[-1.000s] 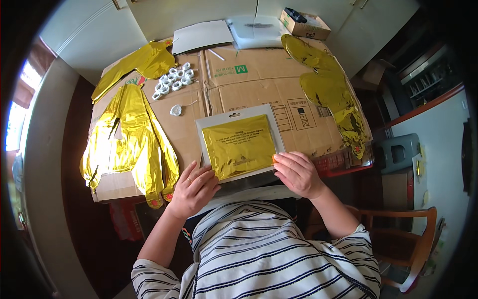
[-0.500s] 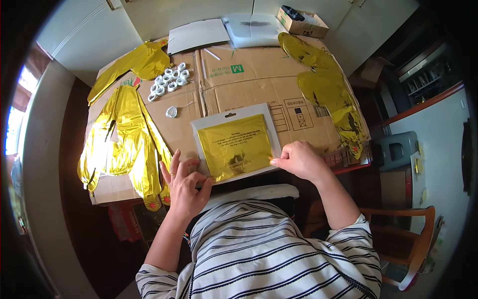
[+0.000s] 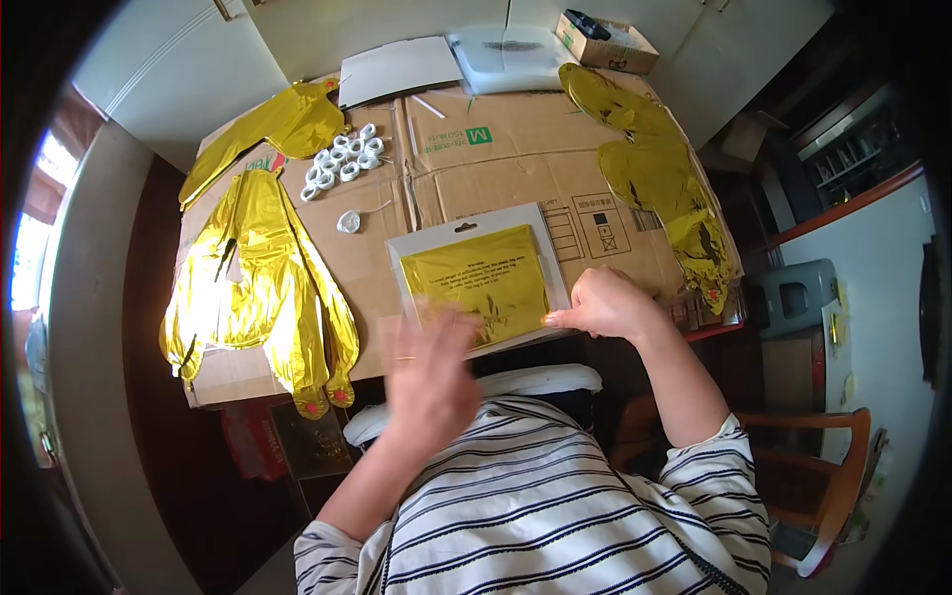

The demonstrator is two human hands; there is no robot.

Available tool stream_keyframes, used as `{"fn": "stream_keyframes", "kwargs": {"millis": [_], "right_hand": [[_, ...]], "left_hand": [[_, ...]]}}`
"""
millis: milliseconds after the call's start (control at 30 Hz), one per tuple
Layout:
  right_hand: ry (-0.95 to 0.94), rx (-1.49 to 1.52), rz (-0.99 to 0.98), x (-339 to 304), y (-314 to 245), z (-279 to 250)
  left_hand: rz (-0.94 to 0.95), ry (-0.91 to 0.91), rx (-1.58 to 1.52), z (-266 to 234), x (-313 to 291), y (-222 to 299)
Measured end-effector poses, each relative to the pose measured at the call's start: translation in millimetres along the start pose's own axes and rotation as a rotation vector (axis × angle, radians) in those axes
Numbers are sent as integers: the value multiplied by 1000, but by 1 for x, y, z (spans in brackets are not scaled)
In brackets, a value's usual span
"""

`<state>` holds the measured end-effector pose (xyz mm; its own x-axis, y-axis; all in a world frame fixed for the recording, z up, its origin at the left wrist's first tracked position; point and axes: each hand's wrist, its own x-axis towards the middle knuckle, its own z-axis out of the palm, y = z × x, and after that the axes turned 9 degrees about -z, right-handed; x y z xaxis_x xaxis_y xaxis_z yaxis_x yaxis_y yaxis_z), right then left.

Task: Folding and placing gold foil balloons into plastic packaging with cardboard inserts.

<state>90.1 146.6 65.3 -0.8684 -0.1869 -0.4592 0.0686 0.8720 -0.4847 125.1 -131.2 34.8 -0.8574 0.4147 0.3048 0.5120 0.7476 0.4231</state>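
A clear plastic bag with a hang hole, a pale backing and a folded gold foil balloon inside lies on the cardboard in front of me. My right hand is closed, thumb and finger pinching the bag's lower right corner. Smeared by motion, my left hand hovers over the lower left part of the bag; its fingers are too blurred to read. To the left, flat gold foil balloons hang partly over the near edge. Several small white ribbon rolls are clustered beyond them, with a single roll apart.
Flattened cardboard covers the table. Another gold balloon lies far left, and more gold balloons lie along the right. At the back are white sheets, a stack of clear bags and a small box. A wooden chair stands right.
My left hand has left the bag's lower left corner and swept right and inward across its lower edge. The right hand keeps its pinch on the right corner. The view has shifted slightly.
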Motion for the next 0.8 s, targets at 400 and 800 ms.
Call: {"fn": "stream_keyframes", "kwargs": {"millis": [400, 800], "right_hand": [[78, 79, 24, -41, 24, 20], [57, 1275, -248, -67, 38, 111]], "left_hand": [[221, -107, 225, 46, -6, -21], [335, -53, 198, 27, -25, -24]]}}
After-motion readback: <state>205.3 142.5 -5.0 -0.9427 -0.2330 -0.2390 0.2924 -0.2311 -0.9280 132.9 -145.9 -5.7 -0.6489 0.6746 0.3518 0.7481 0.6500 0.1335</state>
